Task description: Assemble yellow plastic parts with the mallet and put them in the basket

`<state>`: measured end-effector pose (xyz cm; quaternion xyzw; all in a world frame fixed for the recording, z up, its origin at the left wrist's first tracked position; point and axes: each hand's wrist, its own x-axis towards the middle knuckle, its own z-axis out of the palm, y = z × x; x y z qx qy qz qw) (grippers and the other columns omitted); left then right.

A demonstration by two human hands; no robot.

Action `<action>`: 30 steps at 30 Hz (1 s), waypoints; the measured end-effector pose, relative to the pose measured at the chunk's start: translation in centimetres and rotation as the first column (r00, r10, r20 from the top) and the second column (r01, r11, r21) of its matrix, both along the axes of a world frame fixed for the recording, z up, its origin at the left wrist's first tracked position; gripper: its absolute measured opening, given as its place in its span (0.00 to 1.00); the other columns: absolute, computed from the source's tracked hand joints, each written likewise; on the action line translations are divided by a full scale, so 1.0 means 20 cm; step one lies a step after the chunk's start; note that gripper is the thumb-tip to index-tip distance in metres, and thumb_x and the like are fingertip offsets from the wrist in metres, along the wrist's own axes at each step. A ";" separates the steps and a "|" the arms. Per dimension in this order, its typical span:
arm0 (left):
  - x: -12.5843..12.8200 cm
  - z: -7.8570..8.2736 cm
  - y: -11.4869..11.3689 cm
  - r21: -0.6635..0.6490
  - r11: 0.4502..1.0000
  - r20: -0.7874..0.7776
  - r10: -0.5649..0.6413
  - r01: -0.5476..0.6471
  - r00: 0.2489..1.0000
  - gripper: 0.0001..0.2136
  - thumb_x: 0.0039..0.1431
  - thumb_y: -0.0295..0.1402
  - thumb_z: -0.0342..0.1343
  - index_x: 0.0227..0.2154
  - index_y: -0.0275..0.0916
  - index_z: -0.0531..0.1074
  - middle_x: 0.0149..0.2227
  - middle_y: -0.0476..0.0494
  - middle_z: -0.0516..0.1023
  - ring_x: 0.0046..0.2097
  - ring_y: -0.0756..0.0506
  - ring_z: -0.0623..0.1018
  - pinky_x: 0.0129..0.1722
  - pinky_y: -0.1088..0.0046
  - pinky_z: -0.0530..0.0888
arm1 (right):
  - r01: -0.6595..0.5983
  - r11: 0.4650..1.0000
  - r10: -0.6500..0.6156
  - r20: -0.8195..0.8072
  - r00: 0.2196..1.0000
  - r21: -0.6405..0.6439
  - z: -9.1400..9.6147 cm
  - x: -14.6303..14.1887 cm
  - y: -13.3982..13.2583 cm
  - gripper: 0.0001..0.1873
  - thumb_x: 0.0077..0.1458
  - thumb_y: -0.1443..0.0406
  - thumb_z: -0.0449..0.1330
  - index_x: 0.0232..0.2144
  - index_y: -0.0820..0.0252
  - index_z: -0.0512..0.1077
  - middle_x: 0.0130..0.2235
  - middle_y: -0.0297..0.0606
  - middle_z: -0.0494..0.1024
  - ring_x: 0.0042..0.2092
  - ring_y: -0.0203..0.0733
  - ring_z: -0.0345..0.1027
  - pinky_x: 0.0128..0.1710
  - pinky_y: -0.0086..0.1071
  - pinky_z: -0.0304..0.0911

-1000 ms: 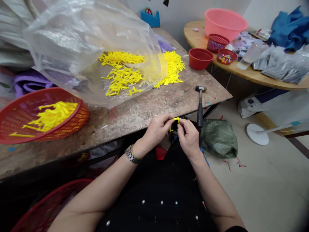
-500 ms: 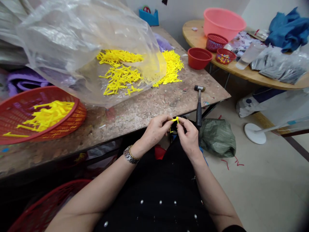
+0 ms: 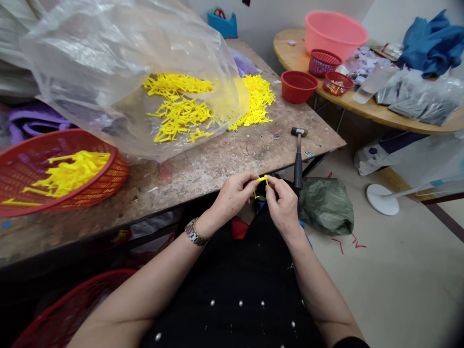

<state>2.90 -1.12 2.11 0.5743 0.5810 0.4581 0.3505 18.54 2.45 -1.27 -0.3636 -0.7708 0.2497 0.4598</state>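
Just off the table's front edge, my left hand (image 3: 234, 195) pinches one end of a thin yellow plastic piece (image 3: 261, 179). My right hand (image 3: 282, 200) grips the other end of that piece between thumb and fingers. A short yellow tip hangs below the left fingertips; whether it belongs to the same piece I cannot tell. Similar yellow pieces lie under a clear plastic bag (image 3: 119, 53), in a loose pile (image 3: 257, 101) beside it, and in a red basket (image 3: 112, 179) at the left.
A hammer (image 3: 298, 157) lies at the table's (image 3: 203, 169) front right edge, its handle jutting out. Behind it stands a red bowl (image 3: 299, 89). A round wooden table (image 3: 391, 116) holds a pink basin (image 3: 335, 36) and small baskets. A green sack (image 3: 328, 205) sits on the floor.
Almost nothing differs. Both hands keep hold of the yellow piece in the same place, and the view has shifted very slightly.
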 end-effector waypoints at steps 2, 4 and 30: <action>0.00 0.00 0.00 0.009 1.000 -0.010 -0.001 0.001 1.000 0.08 0.64 0.33 0.52 0.33 0.37 0.74 0.25 0.52 0.70 0.22 0.54 0.71 0.23 0.81 0.68 | 0.004 1.000 -0.004 0.018 1.000 0.022 0.00 0.00 0.00 0.15 0.65 0.68 0.52 0.49 0.57 0.75 0.43 0.42 0.80 0.44 0.43 0.76 0.47 0.38 0.71; 0.00 0.00 0.00 0.015 1.000 -0.016 0.000 0.000 1.000 0.08 0.64 0.33 0.52 0.33 0.37 0.74 0.25 0.52 0.70 0.22 0.54 0.71 0.23 0.81 0.68 | 0.008 0.999 -0.009 0.033 0.999 0.035 0.00 0.00 0.00 0.15 0.65 0.68 0.52 0.49 0.57 0.75 0.43 0.42 0.80 0.44 0.43 0.75 0.47 0.38 0.71; -0.02 -0.03 0.02 0.154 0.987 -0.350 0.017 0.039 0.937 0.08 0.61 0.26 0.50 0.30 0.37 0.73 0.29 0.48 0.76 0.33 0.48 0.74 0.37 0.72 0.71 | -0.059 0.990 0.036 0.175 0.984 0.130 -0.01 0.03 0.00 0.15 0.65 0.69 0.49 0.48 0.62 0.74 0.36 0.43 0.76 0.37 0.44 0.71 0.40 0.38 0.69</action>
